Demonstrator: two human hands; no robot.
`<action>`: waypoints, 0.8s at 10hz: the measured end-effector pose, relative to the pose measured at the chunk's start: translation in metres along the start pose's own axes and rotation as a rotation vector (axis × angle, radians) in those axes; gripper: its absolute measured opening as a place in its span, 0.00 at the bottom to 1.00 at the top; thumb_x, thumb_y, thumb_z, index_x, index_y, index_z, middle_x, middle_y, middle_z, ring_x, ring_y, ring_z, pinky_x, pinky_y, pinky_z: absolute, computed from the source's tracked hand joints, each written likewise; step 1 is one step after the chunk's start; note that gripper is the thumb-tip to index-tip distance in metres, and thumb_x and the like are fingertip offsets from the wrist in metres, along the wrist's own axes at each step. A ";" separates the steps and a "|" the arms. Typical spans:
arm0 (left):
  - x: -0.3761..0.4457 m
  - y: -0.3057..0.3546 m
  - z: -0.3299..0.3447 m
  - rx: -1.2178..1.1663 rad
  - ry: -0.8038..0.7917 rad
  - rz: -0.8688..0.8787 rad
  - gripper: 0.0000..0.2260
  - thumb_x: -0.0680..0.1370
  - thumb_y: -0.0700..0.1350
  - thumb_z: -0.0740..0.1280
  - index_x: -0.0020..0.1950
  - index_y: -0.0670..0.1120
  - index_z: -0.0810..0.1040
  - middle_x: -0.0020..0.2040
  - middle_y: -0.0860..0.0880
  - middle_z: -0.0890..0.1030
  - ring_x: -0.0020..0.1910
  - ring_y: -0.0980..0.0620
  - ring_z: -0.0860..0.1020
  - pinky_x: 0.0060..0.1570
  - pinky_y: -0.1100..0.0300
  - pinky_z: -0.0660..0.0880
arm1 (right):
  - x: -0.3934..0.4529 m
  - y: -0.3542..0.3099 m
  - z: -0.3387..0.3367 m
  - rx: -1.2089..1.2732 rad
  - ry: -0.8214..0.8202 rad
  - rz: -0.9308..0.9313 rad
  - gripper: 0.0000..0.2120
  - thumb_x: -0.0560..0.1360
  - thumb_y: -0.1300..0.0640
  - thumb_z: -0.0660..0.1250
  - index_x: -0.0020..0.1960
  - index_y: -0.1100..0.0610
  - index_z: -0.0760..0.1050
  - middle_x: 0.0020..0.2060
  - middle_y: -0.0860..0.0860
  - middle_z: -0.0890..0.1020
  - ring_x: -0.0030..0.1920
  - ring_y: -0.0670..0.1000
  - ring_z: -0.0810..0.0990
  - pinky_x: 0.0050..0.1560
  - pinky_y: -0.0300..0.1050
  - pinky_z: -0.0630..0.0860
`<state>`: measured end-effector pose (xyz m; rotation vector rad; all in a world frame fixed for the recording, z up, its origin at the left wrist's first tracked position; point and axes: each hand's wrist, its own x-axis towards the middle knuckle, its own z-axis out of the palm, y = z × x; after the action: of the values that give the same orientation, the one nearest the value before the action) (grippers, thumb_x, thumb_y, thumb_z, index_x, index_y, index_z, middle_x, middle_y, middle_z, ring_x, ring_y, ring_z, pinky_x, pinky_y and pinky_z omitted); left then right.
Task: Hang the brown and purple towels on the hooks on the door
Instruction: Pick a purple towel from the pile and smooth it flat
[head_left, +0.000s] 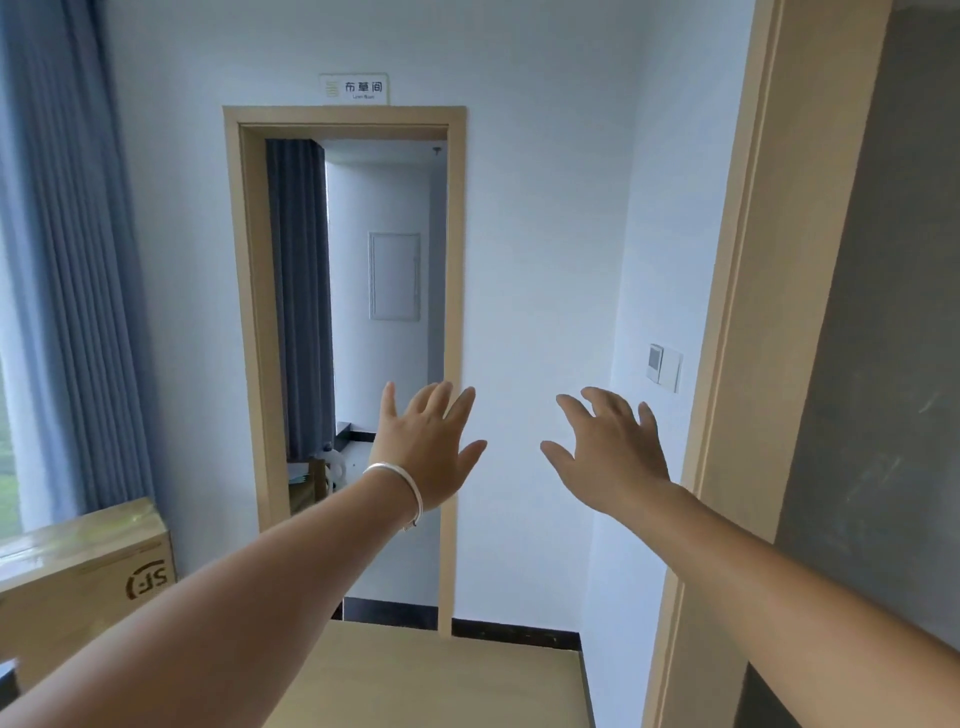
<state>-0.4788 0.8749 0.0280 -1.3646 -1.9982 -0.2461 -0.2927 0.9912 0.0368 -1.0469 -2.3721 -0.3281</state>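
Towels nowhere in view, hooks neither. Left hand (431, 447) and right hand (608, 457) raised before the open doorway (343, 332), fingers spread, holding nothing. Probably an early step, nothing picked up yet. Next: find and grasp a towel.

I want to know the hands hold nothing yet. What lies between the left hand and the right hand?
In the head view, nothing: between the left hand and the right hand shows only bare white wall. Both are spread and hold nothing. No towel is in view.
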 end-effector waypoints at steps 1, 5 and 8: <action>0.029 -0.001 0.031 0.012 -0.026 0.010 0.28 0.79 0.63 0.50 0.76 0.51 0.53 0.74 0.49 0.61 0.74 0.50 0.59 0.72 0.36 0.48 | 0.034 0.011 0.030 0.017 -0.017 -0.013 0.28 0.79 0.38 0.54 0.75 0.47 0.56 0.75 0.51 0.59 0.75 0.52 0.54 0.74 0.60 0.47; 0.181 -0.024 0.181 -0.017 -0.016 0.024 0.28 0.79 0.62 0.51 0.76 0.51 0.54 0.73 0.49 0.62 0.73 0.50 0.61 0.71 0.36 0.49 | 0.192 0.050 0.151 -0.002 -0.051 0.006 0.29 0.79 0.38 0.54 0.76 0.47 0.55 0.76 0.51 0.57 0.76 0.52 0.53 0.74 0.60 0.46; 0.322 -0.075 0.298 -0.061 0.008 0.025 0.28 0.79 0.62 0.49 0.76 0.51 0.53 0.74 0.49 0.60 0.74 0.51 0.59 0.71 0.37 0.48 | 0.352 0.048 0.230 -0.044 -0.017 -0.010 0.29 0.79 0.39 0.54 0.76 0.47 0.56 0.75 0.52 0.58 0.75 0.52 0.54 0.74 0.59 0.48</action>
<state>-0.7402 1.2349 0.0286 -1.4233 -1.9809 -0.3026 -0.5393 1.3348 0.0390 -1.0616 -2.3960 -0.3783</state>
